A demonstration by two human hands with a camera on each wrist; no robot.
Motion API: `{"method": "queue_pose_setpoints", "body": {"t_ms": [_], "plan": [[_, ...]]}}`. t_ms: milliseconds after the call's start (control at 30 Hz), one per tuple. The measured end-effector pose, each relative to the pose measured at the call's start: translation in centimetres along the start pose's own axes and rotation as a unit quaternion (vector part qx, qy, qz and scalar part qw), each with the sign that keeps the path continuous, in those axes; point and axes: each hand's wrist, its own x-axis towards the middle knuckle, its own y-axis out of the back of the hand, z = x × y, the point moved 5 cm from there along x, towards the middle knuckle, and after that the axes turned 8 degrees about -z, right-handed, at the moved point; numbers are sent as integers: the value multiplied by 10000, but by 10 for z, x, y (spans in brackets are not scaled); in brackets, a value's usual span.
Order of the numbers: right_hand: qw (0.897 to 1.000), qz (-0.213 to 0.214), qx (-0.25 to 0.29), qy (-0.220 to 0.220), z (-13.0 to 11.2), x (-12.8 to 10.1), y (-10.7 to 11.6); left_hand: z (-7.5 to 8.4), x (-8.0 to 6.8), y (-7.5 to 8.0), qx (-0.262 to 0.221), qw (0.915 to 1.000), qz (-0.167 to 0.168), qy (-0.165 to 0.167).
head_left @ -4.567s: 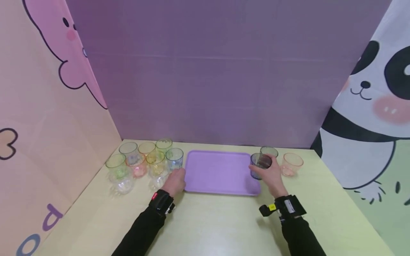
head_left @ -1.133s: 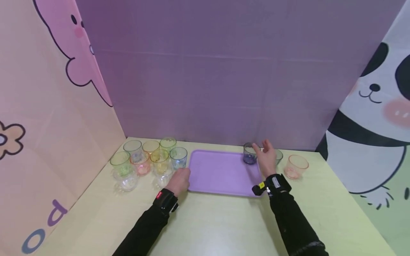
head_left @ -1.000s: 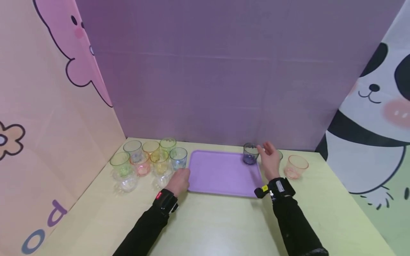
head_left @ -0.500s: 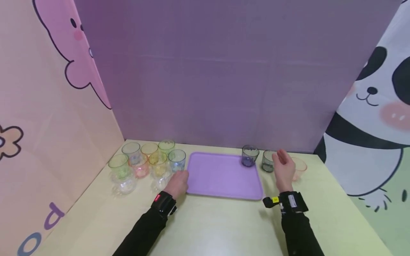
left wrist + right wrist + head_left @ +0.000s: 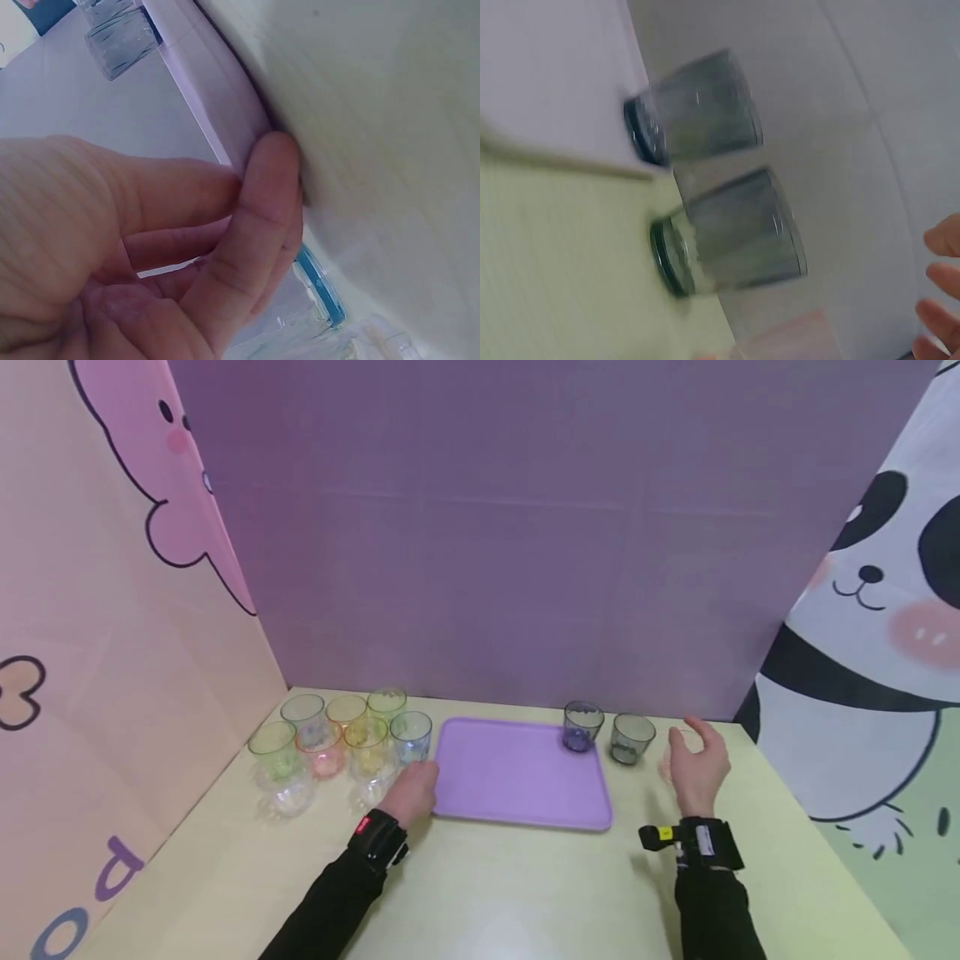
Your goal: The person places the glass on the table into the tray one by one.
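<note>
A purple tray [image 5: 517, 777] lies flat in the middle of the yellow table. My left hand [image 5: 417, 779] holds its left edge, the thumb [image 5: 266, 187] pressed on the rim [image 5: 214, 90] and the fingers curled. A dark blue glass [image 5: 581, 725] stands upright on the tray's far right corner. Just right of the tray, on the table, stands a grey-green glass [image 5: 630, 737]. My right hand [image 5: 684, 735] hovers farther right with its fingers spread, holding nothing, in front of a pink glass [image 5: 666, 767] that it mostly hides. The right wrist view shows the blue glass [image 5: 697, 105], the grey-green glass [image 5: 731, 232] and my fingertips [image 5: 939, 300].
Several tinted glasses [image 5: 337, 739] stand packed together left of the tray, near the pink side wall. A purple wall runs close behind the tray. A panda-print panel [image 5: 862, 635] closes the right side. Bare yellow tabletop [image 5: 510, 893] stretches toward me.
My right hand has let go of the blue glass on the tray's far right corner and moved right, past the grey-green glass, to the pink one. The left hand has stayed put.
</note>
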Motion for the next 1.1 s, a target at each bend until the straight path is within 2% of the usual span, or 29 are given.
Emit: {"method": "queue_pose_setpoints", "body": {"t_ms": [67,133,300,567,1100], "plan": [[9993,134,-257,233,2,2,4,0,-1,1,19,10000,37,-42],[9990,29,-408,184,7,4,6,-1,-3,2,41,10000,63,12],[9945,-647,-758,-329,22,8,4,-5,-6,4,97,9998,22,148],[9780,-1434,-1020,-1124,42,9,4,0,-10,4,-22,10000,-27,52],[9708,-1620,-1092,-1391,59,12,4,1,-7,0,-72,9999,-44,-61]]}}
